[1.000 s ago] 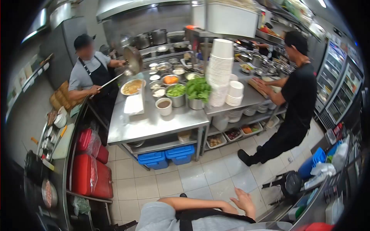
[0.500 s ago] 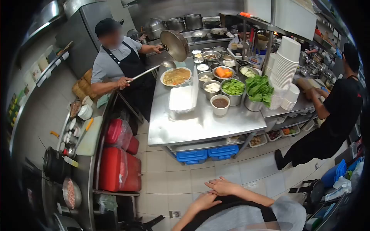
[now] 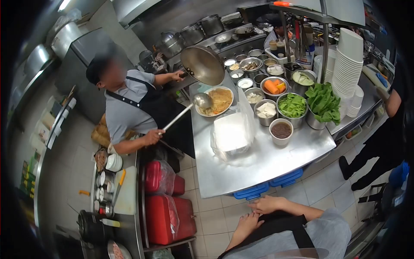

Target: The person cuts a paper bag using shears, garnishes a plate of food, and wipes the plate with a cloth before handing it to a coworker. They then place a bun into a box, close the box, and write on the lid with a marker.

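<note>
My left hand and my right hand sit low in the view, close together in front of my black apron. Both hold nothing and their fingers are loosely spread. They hover over the tiled floor just short of the steel table. Across that table a cook in a grey shirt and black apron tips a wok and scrapes noodles with a ladle onto a plate.
On the table stand a bowl of dark sauce, metal bowls of greens and carrots, a bagged white container and stacked white bowls. Red cases sit at left, blue crates under the table. Another person in black stands at right.
The view has swung left and closer to the table. My hands stay joined at my apron. The cook has lowered the ladle onto the plate of noodles.
</note>
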`<state>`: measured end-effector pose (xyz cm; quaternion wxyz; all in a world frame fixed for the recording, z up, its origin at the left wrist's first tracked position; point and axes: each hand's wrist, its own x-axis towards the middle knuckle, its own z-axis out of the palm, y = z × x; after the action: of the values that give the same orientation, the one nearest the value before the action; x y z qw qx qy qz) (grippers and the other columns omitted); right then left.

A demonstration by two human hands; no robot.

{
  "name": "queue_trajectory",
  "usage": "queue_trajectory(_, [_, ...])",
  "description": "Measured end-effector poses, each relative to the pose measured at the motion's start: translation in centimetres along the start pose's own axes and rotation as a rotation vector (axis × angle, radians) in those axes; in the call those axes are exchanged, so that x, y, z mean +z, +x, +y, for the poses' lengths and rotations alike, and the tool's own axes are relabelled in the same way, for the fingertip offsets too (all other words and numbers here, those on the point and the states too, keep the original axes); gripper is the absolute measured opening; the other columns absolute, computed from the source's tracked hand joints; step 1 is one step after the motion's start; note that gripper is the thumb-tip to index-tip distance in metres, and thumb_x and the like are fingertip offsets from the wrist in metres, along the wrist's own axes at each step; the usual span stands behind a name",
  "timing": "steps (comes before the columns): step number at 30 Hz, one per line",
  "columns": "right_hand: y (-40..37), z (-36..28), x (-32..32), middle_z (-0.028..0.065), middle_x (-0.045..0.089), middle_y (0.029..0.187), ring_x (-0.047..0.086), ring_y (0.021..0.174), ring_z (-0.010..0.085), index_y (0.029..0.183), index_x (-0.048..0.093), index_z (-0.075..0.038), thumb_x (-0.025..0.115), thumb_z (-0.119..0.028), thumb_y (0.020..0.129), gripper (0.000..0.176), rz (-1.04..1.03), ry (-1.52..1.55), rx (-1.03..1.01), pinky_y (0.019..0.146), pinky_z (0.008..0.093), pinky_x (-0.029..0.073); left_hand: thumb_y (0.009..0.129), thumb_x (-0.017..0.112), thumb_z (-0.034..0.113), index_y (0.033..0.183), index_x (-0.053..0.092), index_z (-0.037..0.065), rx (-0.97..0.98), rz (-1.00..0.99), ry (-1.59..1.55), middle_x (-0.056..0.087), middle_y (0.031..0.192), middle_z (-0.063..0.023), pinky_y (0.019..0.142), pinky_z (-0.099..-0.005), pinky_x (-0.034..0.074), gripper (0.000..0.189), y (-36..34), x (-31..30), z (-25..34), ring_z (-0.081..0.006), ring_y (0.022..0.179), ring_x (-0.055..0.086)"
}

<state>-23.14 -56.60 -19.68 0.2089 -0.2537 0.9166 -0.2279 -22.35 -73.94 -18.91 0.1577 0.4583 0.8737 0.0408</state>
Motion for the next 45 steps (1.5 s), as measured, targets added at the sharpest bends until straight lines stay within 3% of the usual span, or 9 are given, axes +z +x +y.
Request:
queue_trajectory(4, [6.3,-1.1,-5.7,0.0234,0.056,0.101,0.054,0.096,0.0371,0.122,0.043,-0.004,0.041,-0.030,0.089,0.042,0.047,0.090,-0.041,0.078,0.0421,0.044,0.082,0.054,0.039,0.115,0.047,0.006,0.116,0.185,-0.109,0.051,0.113,-0.0188,0.083,-0.0463,0.042,0.047,1.7,-2.9,-4.2,-0.0358,0.104,0.050])
queue_trajectory(7, [11.0,-2.9,-7.4,0.0231,0.057,0.099,0.054,0.095,0.0370,0.124,0.042,-0.003,0.041,-0.027,0.090,0.041,0.145,0.295,-0.310,0.081,0.0418,0.043,0.082,0.054,0.038,0.118,0.046,0.004,0.161,0.223,-0.361,0.048,0.118,-0.0208,0.087,-0.0468,0.041,0.050,1.3,-2.7,-8.7,-0.0363,0.110,0.045])
queue_trajectory(14, [22.7,-9.3,-6.9,0.0221,0.053,0.113,0.051,0.104,0.0358,0.127,0.039,0.000,0.037,-0.031,0.093,0.046,-0.169,0.346,-0.459,0.087,0.0374,0.041,0.084,0.053,0.036,0.124,0.039,0.000,-0.076,0.110,-0.310,0.047,0.119,-0.0243,0.089,-0.0439,0.040,0.056,-5.6,0.8,-22.0,-0.0379,0.111,0.045])
queue_trajectory(22, [37.8,-17.2,-4.9,0.0137,0.056,0.114,0.052,0.108,0.0211,0.125,0.043,0.001,0.032,-0.037,0.095,0.049,-0.104,0.998,-0.446,0.093,0.0301,0.038,0.084,0.053,0.034,0.126,0.036,-0.003,-0.198,-0.071,-0.320,0.047,0.118,-0.0268,0.091,-0.0415,0.038,0.059,-13.1,-0.4,-41.9,-0.0387,0.111,0.045])
queue_trajectory(28, [38.4,-14.2,-10.1,0.0123,0.056,0.115,0.052,0.109,0.0180,0.127,0.043,-0.002,0.033,-0.039,0.095,0.050,0.333,1.109,-0.141,0.095,0.0320,0.037,0.085,0.054,0.032,0.129,0.033,-0.004,0.011,-0.171,-0.368,0.047,0.117,-0.0285,0.091,-0.0398,0.038,0.061,-7.5,-9.5,-47.0,-0.0393,0.111,0.045])
queue_trajectory(32, [34.4,-11.0,-15.2,0.0115,0.054,0.119,0.051,0.111,0.0209,0.127,0.043,-0.003,0.032,-0.040,0.094,0.051,0.895,1.377,0.099,0.095,0.0350,0.038,0.086,0.053,0.027,0.129,0.034,-0.004,0.451,-0.149,-0.425,0.049,0.115,-0.0279,0.091,-0.0375,0.039,0.056,-0.7,-14.0,-47.7,-0.0380,0.107,0.049])
queue_trajectory(37, [32.1,-3.4,-19.2,0.0088,0.040,0.134,0.034,0.126,0.0196,0.131,0.034,-0.005,0.030,-0.037,0.095,0.048,1.527,1.771,-0.244,0.103,0.0373,0.026,0.090,0.047,0.018,0.127,0.040,-0.003,0.825,-0.201,-0.786,0.054,0.116,-0.0199,0.091,-0.0314,0.040,0.043,6.7,-22.8,-45.1,-0.0251,0.108,0.053])
queue_trajectory(40, [33.8,1.7,-22.6,0.0082,0.029,0.140,0.023,0.131,0.0191,0.135,0.027,-0.005,0.033,-0.038,0.094,0.053,1.926,1.756,-0.151,0.107,0.0405,0.014,0.091,0.045,0.015,0.123,0.046,-0.002,0.757,-0.236,-1.035,0.057,0.114,-0.0139,0.090,-0.0297,0.040,0.036,11.6,-24.4,-46.7,-0.0191,0.107,0.053])
queue_trajectory(45, [37.9,5.8,-28.0,0.0060,0.006,0.147,0.003,0.136,0.0166,0.140,0.011,-0.008,0.037,-0.045,0.090,0.067,2.057,1.764,0.132,0.107,0.0428,0.000,0.091,0.045,0.015,0.112,0.055,-0.004,0.490,0.091,-1.113,0.060,0.104,-0.0105,0.080,-0.0257,0.045,0.030,22.2,-27.3,-49.8,-0.0156,0.096,0.056])
